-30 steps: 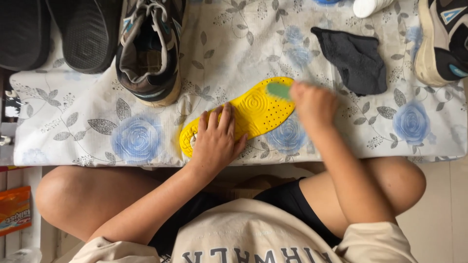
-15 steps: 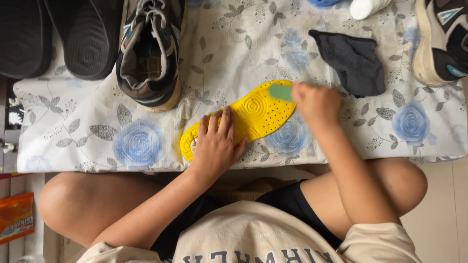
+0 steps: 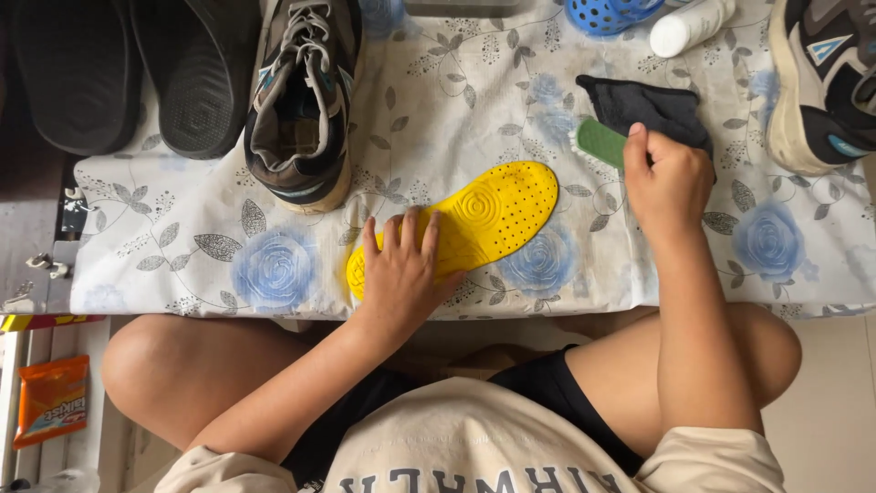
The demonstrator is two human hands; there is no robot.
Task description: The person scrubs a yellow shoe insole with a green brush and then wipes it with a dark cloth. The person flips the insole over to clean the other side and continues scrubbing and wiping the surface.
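One low table covered in a white cloth printed with blue roses and grey leaves carried everything you were working on, and you sat cross-legged against its near edge. Two black rubber slippers lay sole-up at the far left corner, a grey and black laced trainer stood beside them, and its mate rested along the right edge.

The yellow perforated foam insole lay flat near the near edge, around the middle, heel toward you. Your left hand pressed down on its heel end, fingers spread flat rather than curled around it. Your right hand was closed around a small green-backed scrubbing brush, lifted just clear of the insole's toe end, over the cloth beside a dark folded rag.

By my reading, the insole was out of the shoe and mid-scrub; no foam or wetness showed on it, so I cannot tell how clean it was. The trainers themselves looked untouched.

A white plastic bottle and a blue perforated basket sat at the far edge. An orange snack packet lay on the floor to your left.
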